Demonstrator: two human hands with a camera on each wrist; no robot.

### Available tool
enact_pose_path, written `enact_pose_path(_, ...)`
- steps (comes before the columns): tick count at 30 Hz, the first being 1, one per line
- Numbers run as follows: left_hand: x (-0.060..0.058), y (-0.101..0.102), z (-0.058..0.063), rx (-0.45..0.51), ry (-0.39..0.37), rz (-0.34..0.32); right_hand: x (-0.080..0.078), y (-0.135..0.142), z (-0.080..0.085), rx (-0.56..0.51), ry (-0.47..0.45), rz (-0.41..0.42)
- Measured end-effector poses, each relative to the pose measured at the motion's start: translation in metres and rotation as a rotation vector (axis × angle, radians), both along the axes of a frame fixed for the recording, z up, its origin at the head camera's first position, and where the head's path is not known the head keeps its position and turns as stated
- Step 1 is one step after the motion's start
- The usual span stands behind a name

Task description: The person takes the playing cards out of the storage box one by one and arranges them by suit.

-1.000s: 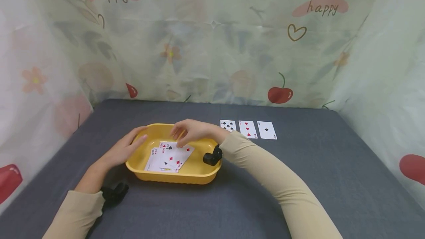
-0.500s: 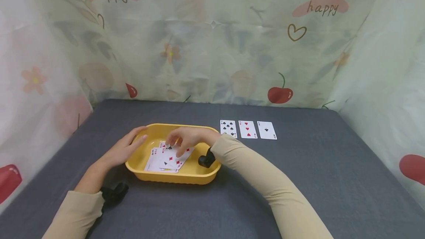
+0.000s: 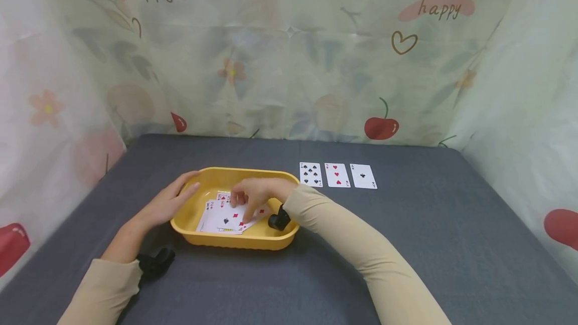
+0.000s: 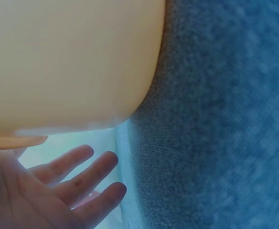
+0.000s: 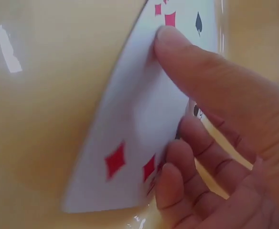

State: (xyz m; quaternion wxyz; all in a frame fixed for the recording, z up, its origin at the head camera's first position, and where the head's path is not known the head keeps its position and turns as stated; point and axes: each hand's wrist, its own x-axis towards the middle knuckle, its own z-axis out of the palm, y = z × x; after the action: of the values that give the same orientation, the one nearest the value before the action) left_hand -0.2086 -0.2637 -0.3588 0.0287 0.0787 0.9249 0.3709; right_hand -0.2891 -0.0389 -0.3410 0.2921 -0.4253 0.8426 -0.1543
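A yellow plastic basin (image 3: 244, 241) holds several overlapping playing cards (image 3: 208, 219), face up. Inside it, my right hand (image 3: 258, 195) pinches a diamonds playing card (image 5: 130, 124) by its edges, thumb on the near edge and fingers curled at the far one. In the right wrist view this card is slightly bowed and tilted, and a spade card (image 5: 204, 21) shows beside it. My left hand (image 3: 170, 201) rests at the basin's left rim; the left wrist view has its fingers (image 4: 89, 171) spread and nearly straight below the rim, outside the basin wall (image 4: 72, 62).
Right of the basin, a seven of spades (image 3: 310, 175), a three of hearts (image 3: 337, 175) and an ace of clubs (image 3: 363, 176) lie face up in a row. Dark grey cloth covers the table (image 3: 433, 224). A printed curtain (image 3: 289, 74) encloses its back and sides.
My right hand has lowered toward the near side of the basin and taken hold of the diamonds card, which has shifted slightly right. My left hand has stayed at the rim.
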Motion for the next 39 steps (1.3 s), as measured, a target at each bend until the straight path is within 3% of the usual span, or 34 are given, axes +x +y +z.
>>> enact_pose_path(9, -0.001, -0.001, -0.001, 0.0, 0.013, -0.008, -0.002, 0.003, 0.0, -0.01, -0.052, -0.014)
enact_pose_path(17, -0.001, -0.001, -0.002, 0.001, 0.029, -0.012, -0.006, 0.01, 0.005, -0.067, -0.045, 0.011)
enact_pose_path(23, 0.0, -0.001, -0.001, 0.001, 0.022, -0.009, -0.007, 0.017, 0.016, -0.154, -0.104, -0.035)
enact_pose_path(39, 0.0, 0.0, 0.0, -0.005, 0.01, -0.006, -0.006, 0.041, 0.038, -0.286, -0.057, -0.243)
